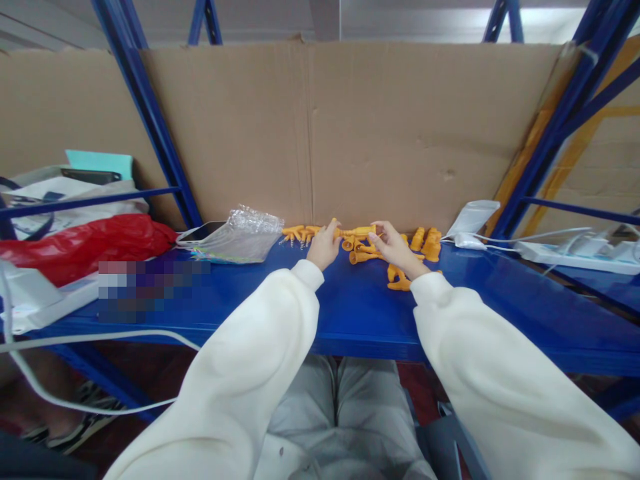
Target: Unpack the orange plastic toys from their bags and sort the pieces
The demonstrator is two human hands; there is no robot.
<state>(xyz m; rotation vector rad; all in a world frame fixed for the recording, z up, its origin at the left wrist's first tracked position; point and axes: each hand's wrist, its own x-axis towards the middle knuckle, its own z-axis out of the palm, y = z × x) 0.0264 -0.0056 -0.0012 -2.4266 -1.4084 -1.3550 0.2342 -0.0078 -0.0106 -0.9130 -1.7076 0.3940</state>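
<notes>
Both of my arms reach across the blue shelf to a group of orange plastic parts. Closed fingers of my left hand [325, 245] hold one end of a long orange plastic part [358, 231]. My right hand [393, 246] has its thumb and fingers closed at the other end. Just below that part lie orange tube-like pieces with flared ends [361, 257]. A curved orange piece [399, 279] rests under my right wrist. To the right stand chunky orange pieces [431, 244]. Left of my left hand are orange pieces with thin, coil-like bits [299, 235].
Behind the blue shelf top [365, 320] rises a cardboard panel [400, 133]. On the left are a clear plastic bag [245, 237], a red bag [100, 243] and a white cable [125, 335]. A white power strip [580, 257] lies right, beside blue uprights [555, 127].
</notes>
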